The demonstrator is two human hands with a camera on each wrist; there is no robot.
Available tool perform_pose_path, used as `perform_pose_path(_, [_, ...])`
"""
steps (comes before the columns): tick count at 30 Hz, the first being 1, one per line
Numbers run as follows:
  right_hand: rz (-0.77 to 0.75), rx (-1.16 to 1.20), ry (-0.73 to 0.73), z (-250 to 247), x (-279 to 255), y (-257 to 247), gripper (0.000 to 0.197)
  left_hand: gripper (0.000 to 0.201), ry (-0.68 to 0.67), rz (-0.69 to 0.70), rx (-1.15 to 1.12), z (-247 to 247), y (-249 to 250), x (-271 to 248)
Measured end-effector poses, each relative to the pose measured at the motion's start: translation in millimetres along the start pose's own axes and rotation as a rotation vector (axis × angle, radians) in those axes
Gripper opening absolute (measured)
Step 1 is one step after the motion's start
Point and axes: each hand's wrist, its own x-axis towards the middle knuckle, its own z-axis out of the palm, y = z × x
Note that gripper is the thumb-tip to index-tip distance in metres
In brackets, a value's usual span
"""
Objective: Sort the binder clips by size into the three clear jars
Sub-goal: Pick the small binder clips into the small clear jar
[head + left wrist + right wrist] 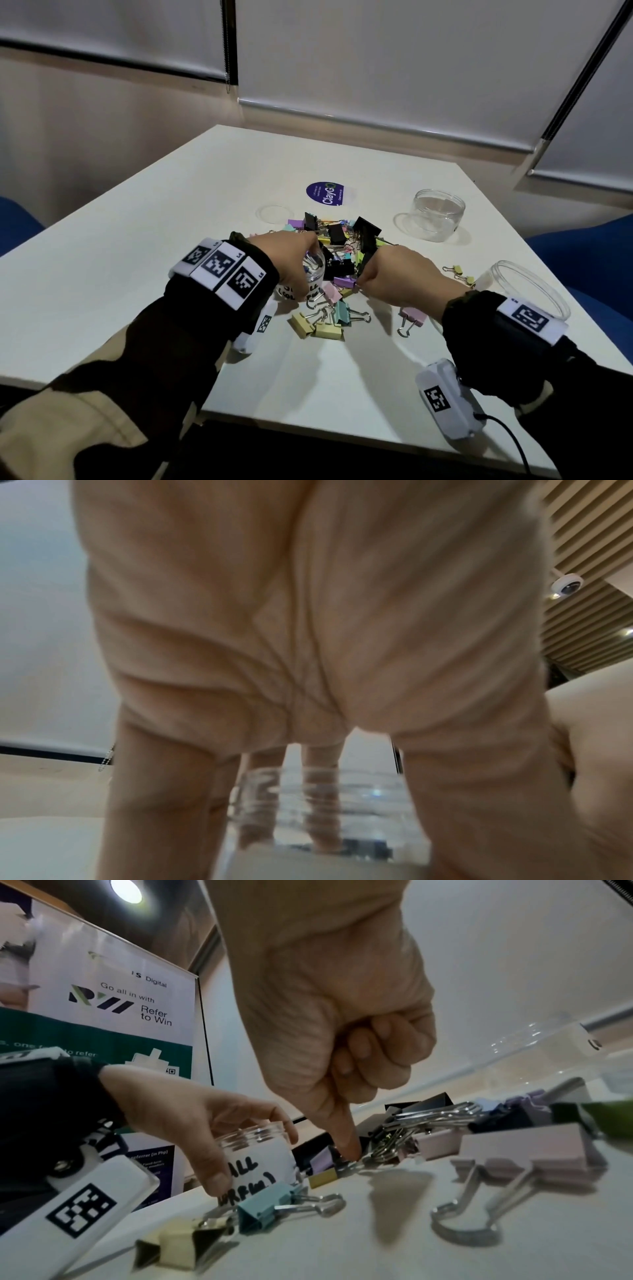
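A heap of binder clips [337, 240], big black ones and small pastel ones, lies mid-table. My left hand [305, 270] grips the small labelled clear jar [314, 274] from above at the heap's near left edge; a few clips lie inside it. In the left wrist view the fingers [164, 791] wrap around the jar rim [342, 785]. My right hand [359, 282] is curled, and its thumb tip [347, 1146] pinches a small clip [342, 1167] beside a purple clip [344, 281]. The right wrist view also shows the left hand [253, 1150] on the jar [263, 1167].
Two wider clear jars stand open: one at the back right [438, 214], one at the right table edge [529, 291]. A clear lid [274, 212] and a round purple sticker [325, 193] lie behind the heap. Loose pastel clips [325, 322] lie near me.
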Motion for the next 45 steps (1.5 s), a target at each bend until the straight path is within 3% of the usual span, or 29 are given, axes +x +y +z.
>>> perform_pose_path(1, [-0.004, -0.017, 0.021, -0.2, 0.1, -3.4, 0.013, 0.077, 0.000, 0.000, 0.005, 0.2, 0.0, 0.1])
perform_pose_path(4, [0.003, -0.091, 0.038, 2.0, 0.8, -15.2, 0.039, 0.077, 0.003, 0.001, 0.017, 0.6, 0.3, 0.4])
perform_pose_path(6, [0.006, -0.112, 0.058, 2.6, 2.6, -22.4, 0.043, 0.077, 0.006, -0.006, 0.020, 0.1, -0.4, 0.6])
perform_pose_path(9, [0.023, -0.070, 0.041, 4.6, 8.2, -27.2, 0.037, 0.078, 0.002, -0.015, 0.019, -1.0, -2.4, 0.2])
perform_pose_path(13, [0.031, -0.063, 0.039, 8.7, 15.0, -26.7, 0.008, 0.079, 0.000, -0.023, 0.019, -1.0, -4.0, 0.3])
perform_pose_path(17, [0.018, -0.058, 0.122, 12.4, 21.7, -24.8, 0.014, 0.076, 0.005, -0.017, 0.014, -1.0, -4.4, 0.5])
perform_pose_path(24, [-0.037, -0.083, 0.120, 12.5, 18.8, -32.2, 0.025, 0.074, 0.020, -0.007, 0.015, -0.6, -3.6, 0.3])
perform_pose_path(34, [-0.001, -0.007, 0.067, 17.0, 23.1, -33.9, 0.030, 0.079, 0.015, -0.012, -0.014, -1.6, -5.0, -3.2])
perform_pose_path(40, [-0.008, -0.034, 0.107, 12.8, 20.8, -39.9, 0.043, 0.079, 0.031, -0.008, -0.021, -2.0, -7.2, -5.6])
perform_pose_path(45, [0.003, -0.042, 0.098, 10.6, 22.1, -45.1, 0.032, 0.080, 0.028, -0.007, -0.019, -1.9, -6.8, -6.4])
